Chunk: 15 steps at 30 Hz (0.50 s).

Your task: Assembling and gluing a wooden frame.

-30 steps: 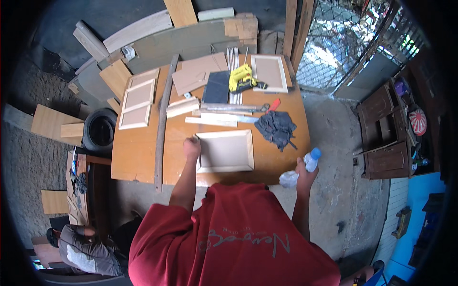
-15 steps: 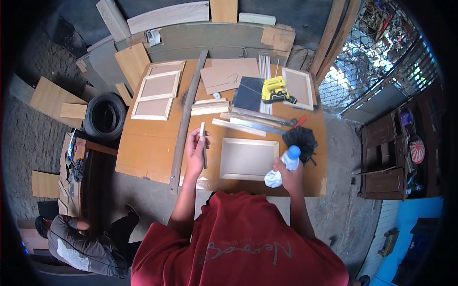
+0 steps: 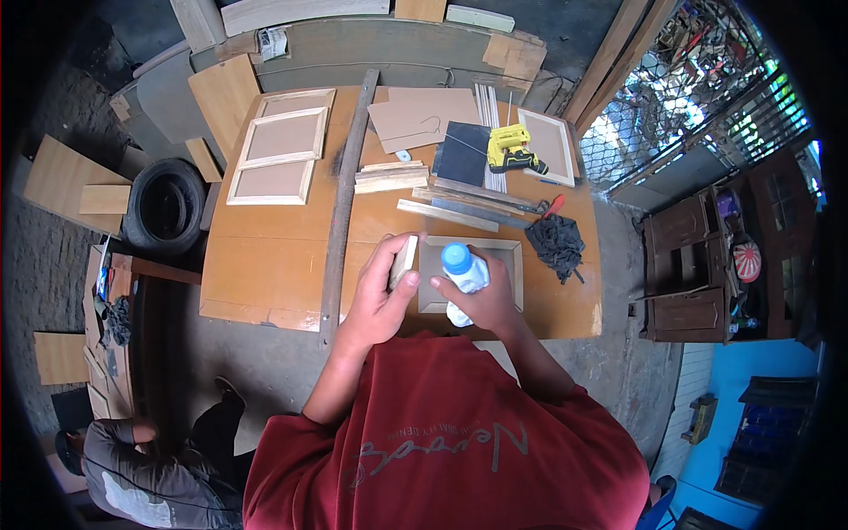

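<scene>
In the middle of the view, my left hand [image 3: 382, 299] grips a short pale wood strip [image 3: 403, 263], raised in front of my chest. My right hand [image 3: 491, 299] is wrapped round a white plastic bottle with a blue cap [image 3: 457, 257], held tilted with its cap toward the far side. The two hands are close together but apart. Below the bottle, a wooden frame with a flat grey-brown panel [image 3: 502, 250] lies on the orange-brown table [image 3: 265, 265], partly hidden by my right hand and the bottle.
Three more frames lie on the table, two at the left [image 3: 283, 139] and one at the far right [image 3: 546, 146]. A long wooden bar [image 3: 346, 203] crosses it. Wood strips [image 3: 389, 179], a yellow power tool [image 3: 510, 146] and black cloth [image 3: 556, 246] lie beyond. A person [image 3: 146, 464] sits lower left.
My right hand has brought the bottle leftward, near my left hand. The left hand has moved slightly right and turned the strip so its wider face shows. The view has shifted a little.
</scene>
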Tool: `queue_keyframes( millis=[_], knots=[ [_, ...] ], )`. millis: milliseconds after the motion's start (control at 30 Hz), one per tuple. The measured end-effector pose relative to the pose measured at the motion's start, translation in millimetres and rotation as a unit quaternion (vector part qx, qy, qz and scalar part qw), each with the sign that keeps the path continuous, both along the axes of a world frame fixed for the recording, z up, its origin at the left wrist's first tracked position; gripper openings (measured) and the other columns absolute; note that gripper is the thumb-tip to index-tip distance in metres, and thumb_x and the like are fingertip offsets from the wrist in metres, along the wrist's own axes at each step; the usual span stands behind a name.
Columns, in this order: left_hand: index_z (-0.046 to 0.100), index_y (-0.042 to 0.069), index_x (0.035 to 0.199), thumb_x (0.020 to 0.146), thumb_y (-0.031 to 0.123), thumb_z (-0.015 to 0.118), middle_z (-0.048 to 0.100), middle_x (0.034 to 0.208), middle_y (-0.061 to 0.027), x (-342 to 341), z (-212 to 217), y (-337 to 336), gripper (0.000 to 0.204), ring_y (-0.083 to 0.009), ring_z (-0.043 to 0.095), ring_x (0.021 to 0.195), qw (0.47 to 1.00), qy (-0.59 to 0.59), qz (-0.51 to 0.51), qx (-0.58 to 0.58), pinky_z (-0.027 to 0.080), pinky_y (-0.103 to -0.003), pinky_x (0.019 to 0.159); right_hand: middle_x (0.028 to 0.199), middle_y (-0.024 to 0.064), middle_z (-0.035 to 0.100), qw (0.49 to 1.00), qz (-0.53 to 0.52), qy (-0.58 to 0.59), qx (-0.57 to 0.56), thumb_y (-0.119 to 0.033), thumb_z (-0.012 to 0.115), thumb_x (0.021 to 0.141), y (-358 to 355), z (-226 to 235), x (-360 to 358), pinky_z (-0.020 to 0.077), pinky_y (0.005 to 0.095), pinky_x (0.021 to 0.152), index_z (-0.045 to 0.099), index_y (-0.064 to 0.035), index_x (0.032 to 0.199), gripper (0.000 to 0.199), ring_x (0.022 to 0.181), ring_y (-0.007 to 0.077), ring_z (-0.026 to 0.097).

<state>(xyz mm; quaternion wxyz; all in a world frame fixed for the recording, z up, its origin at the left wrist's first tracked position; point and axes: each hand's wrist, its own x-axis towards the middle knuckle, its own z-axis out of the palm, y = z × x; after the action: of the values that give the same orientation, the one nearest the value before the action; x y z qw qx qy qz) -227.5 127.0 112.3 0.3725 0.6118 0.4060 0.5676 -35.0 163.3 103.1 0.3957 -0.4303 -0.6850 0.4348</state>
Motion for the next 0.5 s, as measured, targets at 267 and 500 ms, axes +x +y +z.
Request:
queue_keyframes(
  millis=[267,500],
  knots=[
    [0.047,0.007,0.085,0.108,0.04,0.044,0.038,0.073,0.003,-38.6,-34.7,5.3,0.041,-0.0069,0.034,0.065,0.985,-0.093,-0.005,-0.146,0.027,-0.025,0.059,0.085,0.0109,0.07,0.998,-0.065,-0.001,-0.012,-0.026,0.086,0.082,-4.4,-47.6,-22.6,0.0529,0.0361,0.073,0.062,-0.0021,0.099,0.038,0.078,0.0186,0.067],
    [0.041,0.012,0.081,0.107,0.043,0.04,0.034,0.068,0.004,-68.9,-60.4,8.1,0.041,-0.0071,0.031,0.057,0.966,-0.099,0.038,-0.236,0.023,-0.027,0.051,0.098,0.0044,0.064,0.934,-0.145,0.221,-0.241,-0.031,0.081,0.087,29.2,-169.3,-82.9,0.0512,0.034,0.08,0.056,-0.007,0.116,0.045,0.087,0.0183,0.062]
  ],
)
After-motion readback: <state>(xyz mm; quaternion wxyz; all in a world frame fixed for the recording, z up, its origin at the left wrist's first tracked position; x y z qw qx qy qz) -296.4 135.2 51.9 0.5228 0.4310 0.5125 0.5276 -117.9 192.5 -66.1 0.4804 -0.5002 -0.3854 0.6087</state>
